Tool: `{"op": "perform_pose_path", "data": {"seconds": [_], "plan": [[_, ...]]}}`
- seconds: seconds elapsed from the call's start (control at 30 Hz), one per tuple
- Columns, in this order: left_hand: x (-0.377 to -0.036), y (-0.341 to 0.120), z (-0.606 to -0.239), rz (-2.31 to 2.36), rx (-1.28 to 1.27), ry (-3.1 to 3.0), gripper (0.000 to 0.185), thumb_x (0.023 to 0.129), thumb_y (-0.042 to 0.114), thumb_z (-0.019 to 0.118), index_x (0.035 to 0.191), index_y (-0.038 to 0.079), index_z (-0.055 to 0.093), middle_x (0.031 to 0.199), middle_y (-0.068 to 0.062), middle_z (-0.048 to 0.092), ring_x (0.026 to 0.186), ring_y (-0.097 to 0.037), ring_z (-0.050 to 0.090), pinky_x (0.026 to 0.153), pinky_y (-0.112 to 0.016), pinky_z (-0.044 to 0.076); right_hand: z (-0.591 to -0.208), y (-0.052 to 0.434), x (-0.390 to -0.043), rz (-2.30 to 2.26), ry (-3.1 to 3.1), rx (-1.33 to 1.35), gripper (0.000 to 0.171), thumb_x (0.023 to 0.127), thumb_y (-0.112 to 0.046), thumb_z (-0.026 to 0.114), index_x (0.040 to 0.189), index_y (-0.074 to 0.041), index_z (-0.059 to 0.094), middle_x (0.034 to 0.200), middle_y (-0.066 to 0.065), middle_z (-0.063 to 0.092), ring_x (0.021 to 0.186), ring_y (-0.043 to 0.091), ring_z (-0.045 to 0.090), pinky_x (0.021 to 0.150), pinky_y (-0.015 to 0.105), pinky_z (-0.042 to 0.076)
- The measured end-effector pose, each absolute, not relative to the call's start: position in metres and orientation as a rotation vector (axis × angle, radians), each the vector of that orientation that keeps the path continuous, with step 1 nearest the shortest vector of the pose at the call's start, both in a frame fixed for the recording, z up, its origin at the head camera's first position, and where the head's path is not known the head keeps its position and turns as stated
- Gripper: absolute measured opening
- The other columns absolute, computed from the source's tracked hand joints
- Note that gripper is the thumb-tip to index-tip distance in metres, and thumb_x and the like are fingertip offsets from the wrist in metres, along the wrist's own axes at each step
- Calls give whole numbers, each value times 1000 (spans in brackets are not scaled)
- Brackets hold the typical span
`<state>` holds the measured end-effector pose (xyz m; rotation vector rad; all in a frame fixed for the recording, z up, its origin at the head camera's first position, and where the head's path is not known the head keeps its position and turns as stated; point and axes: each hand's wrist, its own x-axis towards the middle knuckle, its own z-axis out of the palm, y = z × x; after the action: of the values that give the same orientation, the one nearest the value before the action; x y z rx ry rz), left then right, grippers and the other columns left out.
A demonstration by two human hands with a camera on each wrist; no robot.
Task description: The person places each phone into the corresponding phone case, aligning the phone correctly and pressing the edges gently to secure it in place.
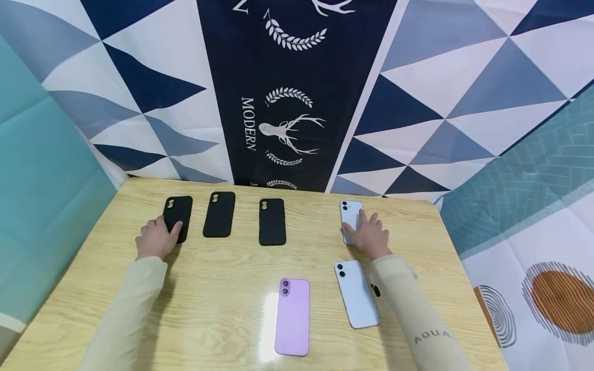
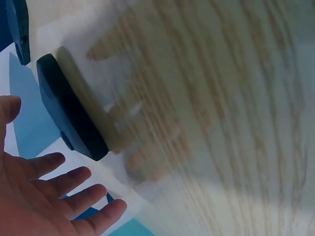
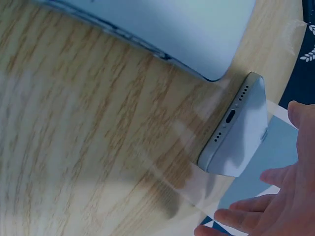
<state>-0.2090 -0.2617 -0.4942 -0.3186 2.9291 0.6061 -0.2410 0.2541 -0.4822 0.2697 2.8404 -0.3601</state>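
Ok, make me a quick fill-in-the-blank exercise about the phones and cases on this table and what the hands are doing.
1. The left hand rests on the leftmost of ____ black cases.
2. The right hand lies on a ____ phone at the far right of the table.
3. The phone nearest the camera is ____.
4. All three phones lie with their ____ facing up.

Missing words: three; white; purple; backs
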Motion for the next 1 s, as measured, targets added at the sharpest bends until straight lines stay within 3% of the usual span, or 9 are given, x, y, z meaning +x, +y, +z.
{"op": "perform_pose_path", "data": {"seconds": [0.33, 0.6, 0.83, 1.0], "plan": [[-207, -260, -495, 582, -322, 2933, 79, 98, 51, 31, 135, -18, 28, 128, -44, 33, 116, -59, 32, 87, -70, 35, -486, 249, -246, -317, 2785, 349, 91, 92, -60, 36, 145, 10, 13, 141, 38, 26, 129, 50, 31, 106, 59, 33], [-207, -262, -498, 559, -328, 2948, 80, 97, 52, 35, 134, -19, 29, 128, -44, 33, 116, -59, 32, 87, -70, 35, -488, 247, -250, -214, 2822, 354, 91, 90, -61, 41, 128, 21, 35, 121, 35, 45, 110, 41, 46, 92, 51, 46], [-210, -263, -502, 529, -346, 2956, 81, 96, 53, 37, 132, -19, 31, 126, -44, 34, 114, -59, 34, 86, -69, 37, -488, 247, -253, -254, 2848, 373, 78, 87, -60, 49, 103, 16, 58, 110, 30, 46, 101, 37, 44, 78, 47, 48], [-211, -263, -503, 529, -361, 2964, 80, 95, 52, 41, 129, -20, 34, 121, -44, 37, 110, -58, 36, 84, -68, 38, -486, 247, -256, -391, 2820, 423, 66, 84, -56, 57, 92, 10, 63, 110, 28, 45, 100, 36, 42, 74, 42, 44]]}}
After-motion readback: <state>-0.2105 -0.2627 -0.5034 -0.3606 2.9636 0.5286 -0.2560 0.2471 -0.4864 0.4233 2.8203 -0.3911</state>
